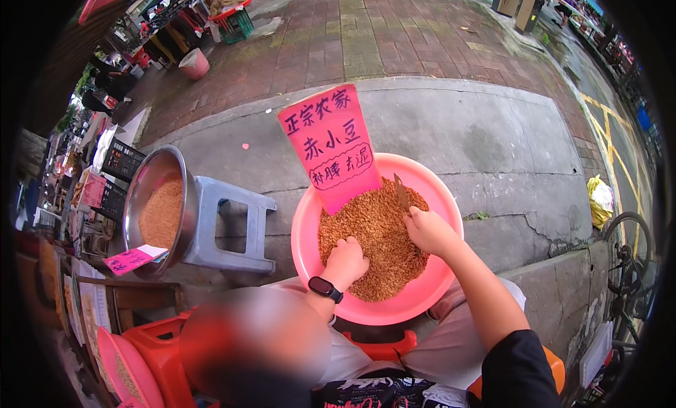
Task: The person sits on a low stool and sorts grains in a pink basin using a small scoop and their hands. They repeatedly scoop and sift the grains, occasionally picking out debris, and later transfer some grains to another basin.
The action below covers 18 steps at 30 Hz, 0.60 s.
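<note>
A pink plastic basin (449, 218) stands before me, between my knees, with a heap of small golden-brown beans or grains (383, 239) in it. In my right hand (429, 231) is a thin, flat brown strip (401, 193) with a pointed tip, angled up over the far side of the heap. Its material is unclear. My left hand (347, 261), below a black wristband watch (324, 288), rests on the heap with curled fingers; whether beans are pinched in them is hidden. A pink handwritten sign (332, 149) stands in the beans at the basin's far left.
Left of the basin, a metal bowl (182, 175) of lighter grain tilts on a grey-blue plastic stool (232, 223). A red stool (158, 334) and another pink basin (113, 350) are at lower left. A bicycle (628, 249) and yellow bag (600, 202) lie right.
</note>
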### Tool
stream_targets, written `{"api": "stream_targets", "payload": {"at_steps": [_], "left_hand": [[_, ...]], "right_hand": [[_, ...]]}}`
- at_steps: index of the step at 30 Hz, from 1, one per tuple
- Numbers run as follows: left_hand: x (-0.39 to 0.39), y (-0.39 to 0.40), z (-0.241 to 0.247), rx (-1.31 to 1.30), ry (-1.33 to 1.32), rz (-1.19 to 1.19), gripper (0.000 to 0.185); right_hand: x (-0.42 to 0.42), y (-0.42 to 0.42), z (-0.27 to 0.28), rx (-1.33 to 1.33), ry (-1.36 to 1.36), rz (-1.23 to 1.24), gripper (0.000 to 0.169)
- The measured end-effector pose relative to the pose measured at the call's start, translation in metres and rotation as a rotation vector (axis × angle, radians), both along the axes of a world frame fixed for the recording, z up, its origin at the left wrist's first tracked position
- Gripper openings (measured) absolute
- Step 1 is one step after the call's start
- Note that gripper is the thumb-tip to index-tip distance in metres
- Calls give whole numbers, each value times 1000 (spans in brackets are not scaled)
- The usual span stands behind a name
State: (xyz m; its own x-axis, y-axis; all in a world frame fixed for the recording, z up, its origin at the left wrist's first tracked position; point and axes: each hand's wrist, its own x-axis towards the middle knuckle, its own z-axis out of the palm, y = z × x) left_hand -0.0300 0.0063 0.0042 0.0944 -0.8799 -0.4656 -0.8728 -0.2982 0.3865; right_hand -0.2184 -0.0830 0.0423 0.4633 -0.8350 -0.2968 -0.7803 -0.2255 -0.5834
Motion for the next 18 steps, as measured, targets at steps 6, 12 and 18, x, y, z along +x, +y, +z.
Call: {"api": "stream_targets", "payload": {"at_steps": [6,12,18], "left_hand": [[7,-6,-11,-59,160,2,36],[10,-11,2,-242,236,-84,23],[8,-15,33,-557,-136,-38,16]], "right_hand": [[14,5,-17,72,-196,-103,26],[19,-1,-6,274,-402,-247,23],[15,-5,38,-170,-202,-96,26]]}}
